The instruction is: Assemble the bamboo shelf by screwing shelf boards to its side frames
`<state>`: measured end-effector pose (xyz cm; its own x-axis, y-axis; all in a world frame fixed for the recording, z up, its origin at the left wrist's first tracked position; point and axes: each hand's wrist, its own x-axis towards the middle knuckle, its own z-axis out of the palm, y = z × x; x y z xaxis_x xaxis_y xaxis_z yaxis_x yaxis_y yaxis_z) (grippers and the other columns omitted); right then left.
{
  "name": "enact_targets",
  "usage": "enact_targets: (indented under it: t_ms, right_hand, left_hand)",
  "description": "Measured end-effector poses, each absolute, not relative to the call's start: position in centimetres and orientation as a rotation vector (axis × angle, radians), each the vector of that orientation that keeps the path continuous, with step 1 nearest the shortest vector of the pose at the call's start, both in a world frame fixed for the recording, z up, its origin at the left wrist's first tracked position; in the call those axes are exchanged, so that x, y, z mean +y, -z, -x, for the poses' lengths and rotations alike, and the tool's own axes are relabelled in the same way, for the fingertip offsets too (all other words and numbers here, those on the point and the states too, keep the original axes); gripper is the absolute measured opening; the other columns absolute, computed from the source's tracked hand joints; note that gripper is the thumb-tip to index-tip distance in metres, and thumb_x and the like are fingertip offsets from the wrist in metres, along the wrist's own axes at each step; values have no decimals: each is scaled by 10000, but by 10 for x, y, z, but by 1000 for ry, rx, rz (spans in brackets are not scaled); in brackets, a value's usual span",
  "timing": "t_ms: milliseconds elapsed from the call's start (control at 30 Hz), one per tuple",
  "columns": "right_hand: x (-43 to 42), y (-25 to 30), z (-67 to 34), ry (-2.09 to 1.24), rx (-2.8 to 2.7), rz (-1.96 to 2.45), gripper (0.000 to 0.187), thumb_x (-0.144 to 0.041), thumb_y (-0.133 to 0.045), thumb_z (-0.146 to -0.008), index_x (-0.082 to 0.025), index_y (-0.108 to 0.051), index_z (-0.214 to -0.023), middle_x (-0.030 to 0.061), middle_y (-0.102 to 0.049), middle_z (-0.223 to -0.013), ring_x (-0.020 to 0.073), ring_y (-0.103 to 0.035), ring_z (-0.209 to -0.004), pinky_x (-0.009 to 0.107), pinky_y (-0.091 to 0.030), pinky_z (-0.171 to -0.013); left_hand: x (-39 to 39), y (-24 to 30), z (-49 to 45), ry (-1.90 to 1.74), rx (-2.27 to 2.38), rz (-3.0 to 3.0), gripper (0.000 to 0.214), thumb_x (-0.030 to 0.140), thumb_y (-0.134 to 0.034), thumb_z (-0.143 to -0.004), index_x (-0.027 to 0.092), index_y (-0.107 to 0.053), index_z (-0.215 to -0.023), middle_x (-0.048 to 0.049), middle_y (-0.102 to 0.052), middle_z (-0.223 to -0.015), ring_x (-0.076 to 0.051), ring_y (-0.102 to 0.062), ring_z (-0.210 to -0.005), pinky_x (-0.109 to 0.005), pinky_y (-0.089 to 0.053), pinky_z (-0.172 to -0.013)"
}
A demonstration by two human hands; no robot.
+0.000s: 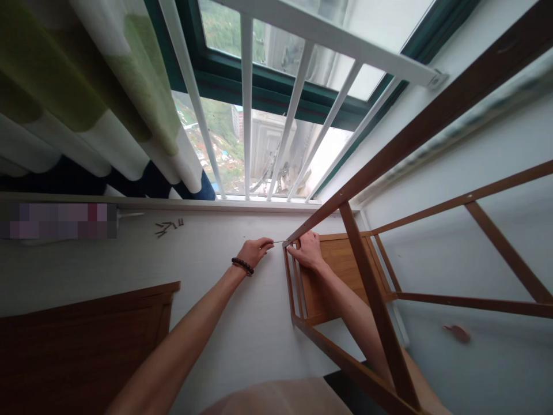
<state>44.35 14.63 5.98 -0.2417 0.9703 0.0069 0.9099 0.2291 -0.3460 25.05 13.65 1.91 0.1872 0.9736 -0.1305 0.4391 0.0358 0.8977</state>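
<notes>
My left hand [256,251], with a dark bead bracelet at the wrist, pinches a thin metal rod [279,242] that looks like a hex key. The rod's far end meets the end of a brown post on the wooden frame [322,216]. My right hand [310,249] is wrapped round the frame at that same corner, its thumb over the narrow slats. Inside the frame, behind my right forearm, shows a lighter brown wooden panel [341,253]. The frame lies tilted, its long rails running toward the right; the joint itself is too small to make out.
Several brown screws [168,226] lie loose on the white floor [211,317]. A dark wooden panel [86,346] rests at lower left, near a blurred-out package [58,221]. Ahead are a curtain [129,86] and white window bars [247,115]. A wall [496,242] stands on the right.
</notes>
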Motion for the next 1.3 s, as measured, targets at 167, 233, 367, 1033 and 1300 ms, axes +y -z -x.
enact_targets:
  t_ms: [167, 233, 367, 1033, 1300]
  right_hand:
    - [146, -59, -444, -400, -2281, 1789, 195, -375, -537, -693, -200, -562, -778, 3, -528, -745, 172, -416, -796, 314, -244, -810]
    - [146, -58, -444, -388, -2281, 1791, 190, -370, -536, -692, -197, -555, -768, 1, -528, -742, 167, -416, -789, 311, -244, -804]
    - [146, -58, -443, -373, -2279, 1794, 208, -386, -525, -697, -192, -553, -764, 1, -529, -730, 166, -416, -778, 308, -249, -795]
    - [145, -62, -442, -391, -2275, 1787, 175, -348, -546, -681, -190, -549, -754, 20, -534, -785, 183, -419, -814, 316, -253, -814]
    - [147, -62, -443, -377, -2285, 1813, 171, -355, -528, -697, -196, -540, -759, 25, -540, -785, 191, -421, -808, 332, -251, -813]
  left_hand:
    - [137, -35, -254, -729, 1339, -1253, 235, 307, -583, -732, 121, -669, -849, -50, -679, -638, -141, -621, -530, -249, -515, -514]
    - [139, -46, -256, -735, 1273, -1061, 224, 262, -615, -710, 94, -657, -851, -80, -694, -706, -143, -633, -579, -258, -530, -564]
    - [145, -58, -259, -699, 1138, -694, 254, 294, -615, -737, 65, -633, -844, -143, -692, -848, -143, -647, -686, -250, -533, -667]
    - [161, -25, -250, -334, 1056, -574, 360, 460, -624, -694, 102, -646, -725, -115, -690, -778, -97, -596, -572, -166, -446, -457]
    - [163, -33, -249, -646, 1143, -1439, 224, 377, -580, -743, 162, -640, -740, -35, -639, -661, -101, -543, -528, -226, -462, -552]
